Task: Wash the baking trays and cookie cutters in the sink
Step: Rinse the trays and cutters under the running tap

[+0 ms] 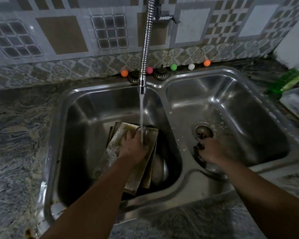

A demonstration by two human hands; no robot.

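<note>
Stacked metal baking trays lie tilted in the left basin of the steel double sink, smeared with yellowish residue. My left hand is over the top tray, holding a round metal cookie cutter under the water stream from the spring tap. My right hand is in the right basin beside the drain, blurred, closed on a dark scrubber.
Granite counter surrounds the sink. Small coloured balls and two drain strainers line the back ledge. A green bottle and a clear plastic container stand at the right. Tiled wall behind.
</note>
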